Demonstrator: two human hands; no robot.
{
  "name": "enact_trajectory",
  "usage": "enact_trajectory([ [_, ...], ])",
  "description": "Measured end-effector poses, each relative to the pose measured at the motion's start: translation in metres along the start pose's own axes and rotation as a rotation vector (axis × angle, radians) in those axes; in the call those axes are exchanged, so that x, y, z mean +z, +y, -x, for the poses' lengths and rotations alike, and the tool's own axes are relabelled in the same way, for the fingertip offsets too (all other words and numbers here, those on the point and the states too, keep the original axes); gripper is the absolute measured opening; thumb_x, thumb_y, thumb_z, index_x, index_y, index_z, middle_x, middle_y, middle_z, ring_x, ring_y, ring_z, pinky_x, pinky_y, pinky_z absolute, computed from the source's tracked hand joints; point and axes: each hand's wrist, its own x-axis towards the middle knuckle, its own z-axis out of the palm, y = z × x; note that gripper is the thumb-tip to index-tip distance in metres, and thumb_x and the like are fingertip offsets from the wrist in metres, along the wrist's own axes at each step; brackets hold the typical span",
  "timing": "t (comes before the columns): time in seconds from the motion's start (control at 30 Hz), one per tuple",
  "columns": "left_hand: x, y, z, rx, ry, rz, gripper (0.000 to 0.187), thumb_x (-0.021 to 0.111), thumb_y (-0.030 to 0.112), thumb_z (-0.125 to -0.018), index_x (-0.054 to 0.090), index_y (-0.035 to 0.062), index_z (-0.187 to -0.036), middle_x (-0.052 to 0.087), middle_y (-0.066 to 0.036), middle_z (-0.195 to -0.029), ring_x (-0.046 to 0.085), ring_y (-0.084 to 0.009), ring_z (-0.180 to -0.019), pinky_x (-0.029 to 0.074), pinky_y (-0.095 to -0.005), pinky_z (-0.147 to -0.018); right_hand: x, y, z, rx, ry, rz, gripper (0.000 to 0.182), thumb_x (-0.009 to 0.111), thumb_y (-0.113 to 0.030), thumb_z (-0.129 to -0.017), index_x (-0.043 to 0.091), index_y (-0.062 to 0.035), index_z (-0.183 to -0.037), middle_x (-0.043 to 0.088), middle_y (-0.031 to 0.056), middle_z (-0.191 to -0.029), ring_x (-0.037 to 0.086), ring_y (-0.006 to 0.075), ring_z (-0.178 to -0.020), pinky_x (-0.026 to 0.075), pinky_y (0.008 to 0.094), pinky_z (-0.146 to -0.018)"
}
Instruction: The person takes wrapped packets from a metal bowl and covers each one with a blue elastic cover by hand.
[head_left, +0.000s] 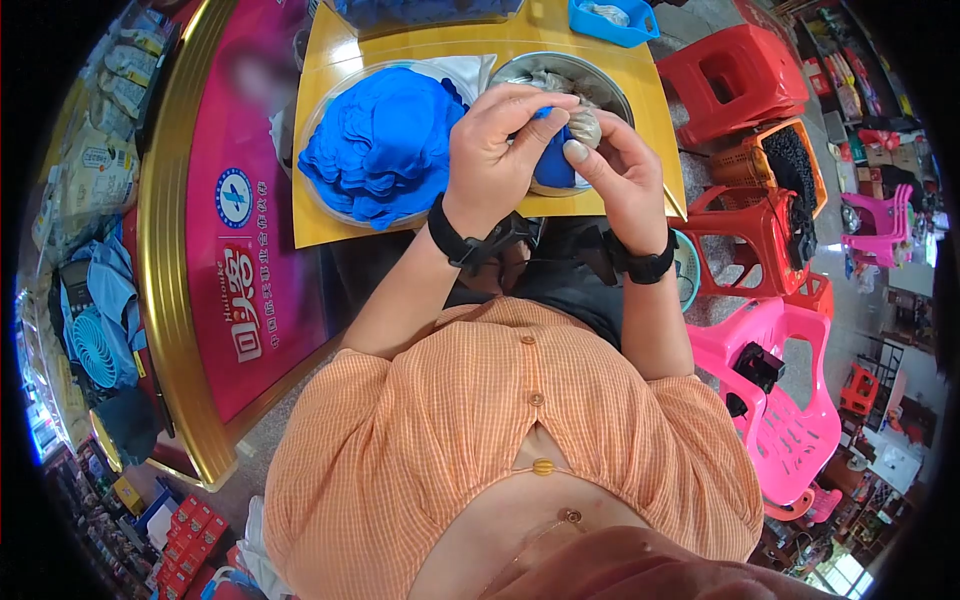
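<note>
In the head view, both my hands meet over the table's near edge. My left hand (505, 150) pinches the top of a thin blue piece (556, 165), cloth-like, that hangs down between the hands. My right hand (625, 175) has its fingers and thumb closed round a small pale, crumpled bundle (584, 127) that touches the blue piece. Left of the hands, a large heap of flat blue pieces (385, 140) fills a clear round tray. Behind the hands stands a round metal bowl (622, 95) with several pale crumpled bundles, partly hidden by my fingers.
The yellow table (455, 48) carries a blue container (425, 10) at its far edge and a small blue basket (640, 33). Red stools (735, 80) and a pink chair (800, 440) stand to the right. A pink gold-framed board (225, 130) borders the left side.
</note>
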Motion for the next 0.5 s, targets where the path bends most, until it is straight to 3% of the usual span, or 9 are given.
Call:
enact_trajectory([
  [0.1, 0.002, 0.000, -0.001, 0.005, 0.011, 0.032, 0.014, 0.070, 0.009, -0.084, 0.073, 0.0069, -0.098, 0.067, -0.008, -0.089, 0.065, -0.0209, -0.080, 0.051, -0.0274, -0.069, -0.004, -0.004, 0.001, 0.005, -0.041, -0.024, 0.030, 0.070, -0.007, -0.087, 0.060, 0.0019, -0.114, 0.062, 0.0034, -0.107, 0.059, 0.0111, -0.099, 0.048, 0.0257, -0.087],
  [0.17, 0.002, 0.000, -0.002, 0.054, 0.017, 0.003, 0.015, 0.071, 0.008, -0.083, 0.073, 0.0074, -0.098, 0.067, -0.008, -0.089, 0.064, -0.0203, -0.079, 0.051, -0.0271, -0.068, -0.007, -0.001, 0.003, 0.059, -0.046, -0.231, 0.025, 0.068, -0.002, -0.087, 0.061, 0.0000, -0.111, 0.062, 0.0022, -0.103, 0.059, 0.0097, -0.098, 0.049, 0.0239, -0.084],
  [0.4, -0.001, -0.003, -0.007, 0.027, -0.018, -0.038, 0.015, 0.072, 0.008, -0.082, 0.073, 0.0076, -0.097, 0.066, -0.008, -0.089, 0.064, -0.0200, -0.078, 0.050, -0.0269, -0.068, 0.000, 0.004, -0.005, -0.075, 0.085, -0.113, 0.019, 0.067, -0.001, -0.088, 0.060, -0.0008, -0.106, 0.064, 0.0017, -0.102, 0.060, 0.0079, -0.092, 0.049, 0.0221, -0.082],
  [0.5, -0.012, 0.005, -0.013, -0.062, -0.232, -0.001, 0.017, 0.074, 0.009, -0.079, 0.071, 0.0059, -0.095, 0.066, -0.008, -0.087, 0.064, -0.0228, -0.078, 0.050, -0.0299, -0.067, -0.007, 0.000, -0.007, -0.100, 0.120, -0.046, 0.022, 0.068, -0.003, -0.088, 0.061, -0.0009, -0.108, 0.065, 0.0013, -0.099, 0.061, 0.0081, -0.091, 0.050, 0.0222, -0.081],
])
